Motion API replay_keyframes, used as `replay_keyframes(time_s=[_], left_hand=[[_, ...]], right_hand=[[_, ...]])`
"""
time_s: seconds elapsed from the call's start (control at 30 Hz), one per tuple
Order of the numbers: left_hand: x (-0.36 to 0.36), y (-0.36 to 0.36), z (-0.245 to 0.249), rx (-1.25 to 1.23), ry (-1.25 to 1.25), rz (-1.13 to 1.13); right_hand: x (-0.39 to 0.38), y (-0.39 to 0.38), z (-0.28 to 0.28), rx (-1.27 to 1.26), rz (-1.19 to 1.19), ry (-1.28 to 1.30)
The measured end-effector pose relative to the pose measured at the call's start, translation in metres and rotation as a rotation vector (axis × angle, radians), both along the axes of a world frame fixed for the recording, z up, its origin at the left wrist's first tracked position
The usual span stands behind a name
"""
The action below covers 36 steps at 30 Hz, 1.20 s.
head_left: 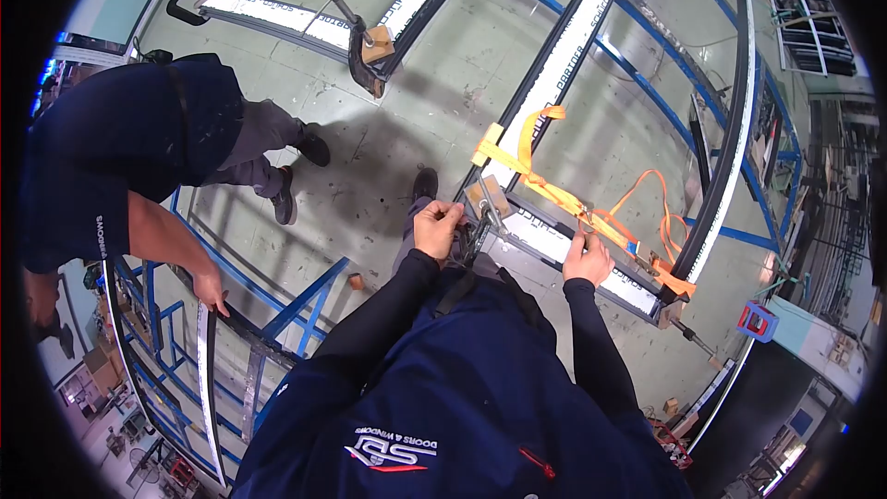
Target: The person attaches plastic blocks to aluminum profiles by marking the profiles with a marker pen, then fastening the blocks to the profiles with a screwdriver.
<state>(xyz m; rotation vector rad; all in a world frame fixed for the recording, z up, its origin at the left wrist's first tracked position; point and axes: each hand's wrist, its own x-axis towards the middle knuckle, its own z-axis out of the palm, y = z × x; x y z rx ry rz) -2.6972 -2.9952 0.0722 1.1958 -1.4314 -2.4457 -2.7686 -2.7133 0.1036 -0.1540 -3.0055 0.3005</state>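
Note:
Just below the wooden block [484, 196] at the frame's near left corner is my left hand [437, 229]. Its fingers are curled together beside a metal clamp [490, 212]; what they hold, if anything, is too small to name. My right hand [589, 259] pinches at the orange ratchet strap [552, 192], near the metal piece on it. The strap runs along the white-filmed frame bar [538, 234] from the left profile [577, 46] to the curved right profile [730, 157]. Another clamp's screw [695, 339] sticks out at the near right corner.
A co-worker [139, 129] bends over at the left, one hand [211, 289] on another frame [205, 360]. Blue metal stands [647, 92] lie under the frames. Clamps [360, 46] hold a frame at the upper left. A blue and red device [758, 322] stands at the right.

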Motion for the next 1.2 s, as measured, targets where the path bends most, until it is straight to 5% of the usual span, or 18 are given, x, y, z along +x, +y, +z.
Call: replay_keyframes(time_s=[0.63,0.8,0.87,0.9,1.0,1.2], left_hand=[[0.005,-0.011,-0.003,-0.023,0.03,0.019],[0.085,-0.064,-0.067,-0.686,-0.384,-0.227],[0.168,-0.09,-0.104,-0.873,-0.559,-0.614],[0.225,-0.09,-0.133,-1.174,-0.532,-0.837],[0.283,-0.086,-0.131,-0.919,-0.695,-1.021],[0.237,-0.1,-0.098,-0.533,-0.905,-0.709]], right_hand=[[0.0,0.002,-0.003,-0.01,0.032,0.022],[0.002,0.003,0.002,-0.027,0.009,-0.062],[0.002,0.004,0.003,-0.021,0.012,-0.067],[0.003,0.004,0.004,-0.019,0.023,-0.053],[0.003,0.004,0.006,0.029,-0.015,-0.114],[0.003,0.007,0.005,-0.05,-0.021,-0.098]])
